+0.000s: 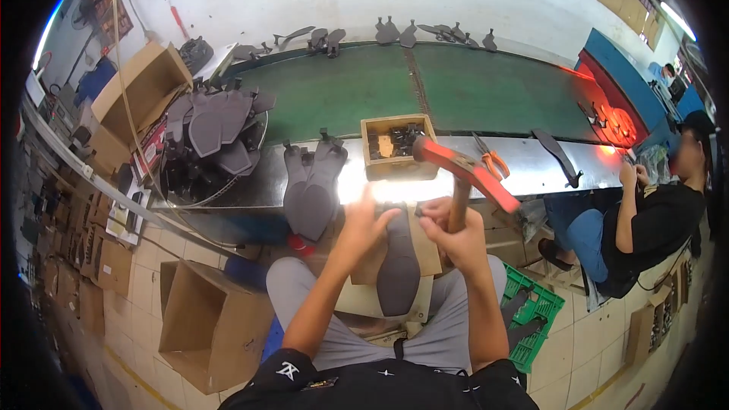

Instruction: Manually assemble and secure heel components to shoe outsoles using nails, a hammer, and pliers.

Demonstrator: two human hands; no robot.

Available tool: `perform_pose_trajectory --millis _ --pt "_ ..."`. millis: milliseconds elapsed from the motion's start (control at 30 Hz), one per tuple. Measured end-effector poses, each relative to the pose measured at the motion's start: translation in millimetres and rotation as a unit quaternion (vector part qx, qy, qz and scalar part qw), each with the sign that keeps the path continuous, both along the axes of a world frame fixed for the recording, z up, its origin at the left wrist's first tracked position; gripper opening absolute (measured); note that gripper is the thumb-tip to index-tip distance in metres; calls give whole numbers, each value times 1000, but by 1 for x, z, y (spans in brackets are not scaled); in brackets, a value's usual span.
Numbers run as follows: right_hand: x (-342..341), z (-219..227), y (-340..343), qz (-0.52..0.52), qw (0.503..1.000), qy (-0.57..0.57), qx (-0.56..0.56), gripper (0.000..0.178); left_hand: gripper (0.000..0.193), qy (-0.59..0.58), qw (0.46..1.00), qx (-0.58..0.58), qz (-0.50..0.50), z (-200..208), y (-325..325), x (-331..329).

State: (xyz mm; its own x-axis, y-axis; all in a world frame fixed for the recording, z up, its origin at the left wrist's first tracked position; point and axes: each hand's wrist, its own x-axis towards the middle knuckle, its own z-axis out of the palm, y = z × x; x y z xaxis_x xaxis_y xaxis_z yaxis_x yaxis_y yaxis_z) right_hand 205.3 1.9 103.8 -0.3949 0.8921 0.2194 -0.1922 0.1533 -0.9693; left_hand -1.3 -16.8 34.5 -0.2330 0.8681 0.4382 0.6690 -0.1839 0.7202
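Observation:
My right hand (pixel 459 239) grips a hammer (pixel 474 175) with a red head and a wooden handle, the head raised toward the bench. Its thumb and forefinger also pinch a small dark piece (pixel 418 212). My left hand (pixel 360 229) has its fingers stretched out, and the thumb is by the upper end of a dark grey shoe insole (pixel 399 277). That insole lies lengthwise on a tan board (pixel 427 258) between my knees. More grey insoles (pixel 311 190) with black clips lean at the bench edge, left of my left hand.
On the metal ledge stand a wooden box (pixel 367 153) of small black parts, orange-handled pliers (pixel 493 165) and a single insole (pixel 557 153). A green conveyor belt (pixel 334 91) runs behind. Insoles (pixel 216 118) are heaped at left. A co-worker (pixel 645 212) sits at right, near a green crate (pixel 553 311).

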Motion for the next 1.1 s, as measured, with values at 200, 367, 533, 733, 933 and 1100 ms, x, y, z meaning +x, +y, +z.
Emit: perform_pose_trajectory --millis 200,367,533,733,933,1100 --pt "-12 -44 51 32 986 -153 62 21 30 -19 993 -94 -73 -33 13 0" --pt "-17 -62 55 61 975 -196 83 20 29 -1 997 -26 -66 -29 -2 8" --pt "-20 -40 56 87 934 -234 255 23 30 14 997 -25 -75 -20 -1 3" --pt "-18 -31 47 63 881 -329 334 21 32 -102 991 25 -87 -25 3 4" --pt "-2 -11 9 -57 965 -224 125 21 28 -161 980 -3 -119 -18 4 3" --pt "20 23 -41 -46 935 -302 179 31 25 -239 960 -49 -140 -21 -1 1"
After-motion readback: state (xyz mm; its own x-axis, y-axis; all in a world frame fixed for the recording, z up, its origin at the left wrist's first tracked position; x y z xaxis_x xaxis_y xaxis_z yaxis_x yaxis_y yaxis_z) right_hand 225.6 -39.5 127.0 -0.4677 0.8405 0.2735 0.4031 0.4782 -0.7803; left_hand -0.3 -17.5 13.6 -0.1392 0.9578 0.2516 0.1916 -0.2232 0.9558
